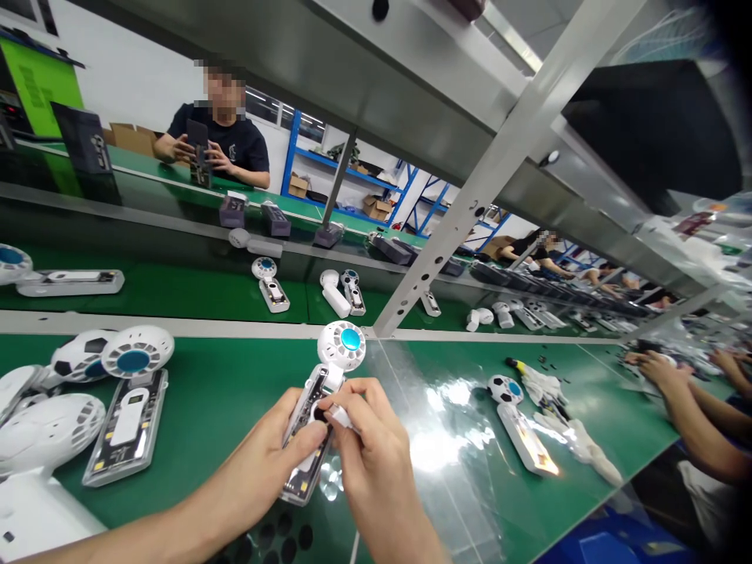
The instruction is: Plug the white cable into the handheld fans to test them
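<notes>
Head view: one white handheld fan, near middle, is clamped in the left hand; right hand, fingertips pinched on a small white piece at its casing; step, apparently close fitting work; next move likely calls for steady left hold.

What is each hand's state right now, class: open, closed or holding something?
Left hand: closed, holding the handheld fan.
Right hand: closed, pinching a small white piece.
</notes>
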A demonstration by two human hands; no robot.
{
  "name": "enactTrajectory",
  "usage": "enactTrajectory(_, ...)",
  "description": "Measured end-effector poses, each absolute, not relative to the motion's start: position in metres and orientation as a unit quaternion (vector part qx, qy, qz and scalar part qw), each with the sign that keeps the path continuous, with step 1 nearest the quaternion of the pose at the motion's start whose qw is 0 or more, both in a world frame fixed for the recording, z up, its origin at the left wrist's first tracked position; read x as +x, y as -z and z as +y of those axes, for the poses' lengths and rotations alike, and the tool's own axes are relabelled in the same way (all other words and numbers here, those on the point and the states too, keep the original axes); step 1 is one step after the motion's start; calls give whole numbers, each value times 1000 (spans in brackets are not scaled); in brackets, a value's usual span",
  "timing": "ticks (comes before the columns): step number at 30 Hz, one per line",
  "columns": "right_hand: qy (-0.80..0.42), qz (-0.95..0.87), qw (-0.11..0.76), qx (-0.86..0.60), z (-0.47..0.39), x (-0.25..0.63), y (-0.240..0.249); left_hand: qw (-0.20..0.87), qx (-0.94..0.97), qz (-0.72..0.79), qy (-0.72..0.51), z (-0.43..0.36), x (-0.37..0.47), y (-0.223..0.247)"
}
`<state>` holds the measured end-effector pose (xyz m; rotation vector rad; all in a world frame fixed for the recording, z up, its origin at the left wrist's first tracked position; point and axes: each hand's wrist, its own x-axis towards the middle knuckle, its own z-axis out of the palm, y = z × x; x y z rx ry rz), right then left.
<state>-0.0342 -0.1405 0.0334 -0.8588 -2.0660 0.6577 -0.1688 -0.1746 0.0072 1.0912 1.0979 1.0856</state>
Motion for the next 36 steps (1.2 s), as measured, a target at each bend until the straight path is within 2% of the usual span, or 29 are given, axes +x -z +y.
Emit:
enactTrajectory(8, -258, -833, 412, -264, -142, -29, -27, 603, 407, 488, -482, -169, -165, -9)
enactTrajectory(11, -294, -826, 406, -259, -144, -29, -24, 618, 389, 483, -483, -168, -165, -12)
enactTrajectory(15, -360, -757, 456, -299, -148, -26, -23, 613, 363, 485, -507, -166, -167, -15)
enactTrajectory(18, -459, -674, 385, -433, -147, -21, -22, 614, 323, 508, -511, -165, -170, -16)
enactTrajectory(21, -504, -655, 314, -468, -145, -20, -19, 619, 303, 525, -499, -166, -172, -16)
enactTrajectory(30, -553, -646, 338, -403, -137, -31, -24, 652, 318, 479, -494, -164, -166, -16)
enactTrajectory(36, -533, -664, 290, -437, -132, -23, -31, 603, 425, 528, -421, -160, -168, -13)
